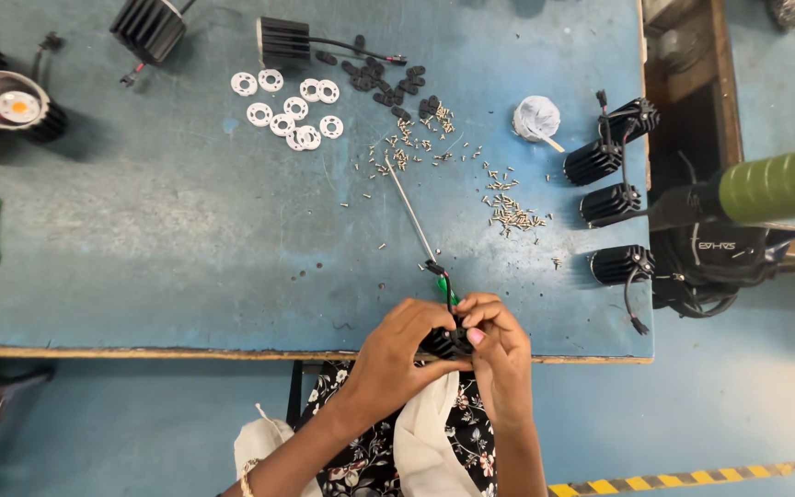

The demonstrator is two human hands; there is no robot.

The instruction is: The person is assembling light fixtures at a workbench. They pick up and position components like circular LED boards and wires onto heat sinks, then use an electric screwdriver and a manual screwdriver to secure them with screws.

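I pinch the black heat sink (446,342) between my left hand (404,348) and right hand (499,345) at the table (186,276) edge. I should hold it steady, wires (442,276) clear, with the screwdriver (413,219) beside it.

Both forearms are brought in from the lower edge, wrists bent inward. The left hand (404,342) and right hand (496,339) are pressed together, fingers curled; whether either grip is fully closed cannot be judged.
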